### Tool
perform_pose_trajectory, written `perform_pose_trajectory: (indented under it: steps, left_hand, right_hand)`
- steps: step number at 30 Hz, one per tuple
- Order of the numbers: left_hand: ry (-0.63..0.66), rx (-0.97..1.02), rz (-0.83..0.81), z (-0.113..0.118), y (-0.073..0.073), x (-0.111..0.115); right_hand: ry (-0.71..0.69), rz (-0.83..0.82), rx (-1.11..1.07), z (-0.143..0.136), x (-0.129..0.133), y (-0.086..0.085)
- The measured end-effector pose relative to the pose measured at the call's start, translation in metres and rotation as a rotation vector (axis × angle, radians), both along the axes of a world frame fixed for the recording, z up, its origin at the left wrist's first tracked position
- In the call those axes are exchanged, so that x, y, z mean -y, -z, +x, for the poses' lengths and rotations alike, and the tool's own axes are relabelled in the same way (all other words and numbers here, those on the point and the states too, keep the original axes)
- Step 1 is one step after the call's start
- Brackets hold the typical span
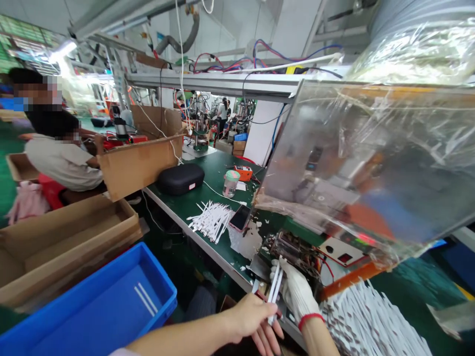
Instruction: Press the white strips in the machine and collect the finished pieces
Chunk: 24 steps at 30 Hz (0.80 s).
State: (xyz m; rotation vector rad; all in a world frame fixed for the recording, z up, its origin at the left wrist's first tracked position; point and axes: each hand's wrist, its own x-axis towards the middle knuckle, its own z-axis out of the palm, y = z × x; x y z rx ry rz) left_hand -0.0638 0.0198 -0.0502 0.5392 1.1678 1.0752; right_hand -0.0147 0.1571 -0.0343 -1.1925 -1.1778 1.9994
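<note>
Two thin white strips [274, 287] are pinched at their lower end by my bare left hand [256, 319], thumb on top. My right hand [297, 289], in a white knit glove with a red cuff, is closed around their upper part, beside a small dark machine [295, 249] on the bench. A large heap of similar white strips [371, 316] lies to the right of my right hand. A smaller pile of white strips [211, 220] lies farther back on the bench.
A clear shield [356, 173] leans over the machine. A phone [241, 217], a jar [231, 184], an orange meter [243, 172] and a black case [180, 178] stand on the green bench. At left are a blue bin [156, 272], a cardboard box [67, 222] and a seated person [63, 158].
</note>
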Motion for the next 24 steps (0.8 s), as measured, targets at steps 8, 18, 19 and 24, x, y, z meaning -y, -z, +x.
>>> perform_pose_trajectory:
  steps: [8,18,19,24]
  left_hand:
    - [-0.09,-0.024,-0.041,0.0,0.009,-0.007]
    - [-0.106,-0.096,-0.04,0.005,0.01,-0.004]
    - [-0.101,-0.124,-0.024,0.005,0.012,0.002]
    - [0.019,-0.384,0.075,0.001,0.022,0.038]
  right_hand:
    - [0.014,0.019,-0.059,-0.001,-0.002,0.007]
    - [0.022,-0.046,-0.082,0.004,0.004,-0.004]
    - [0.018,-0.056,-0.079,0.007,0.009,-0.007]
    - [-0.031,-0.106,-0.092,0.03,0.039,-0.013]
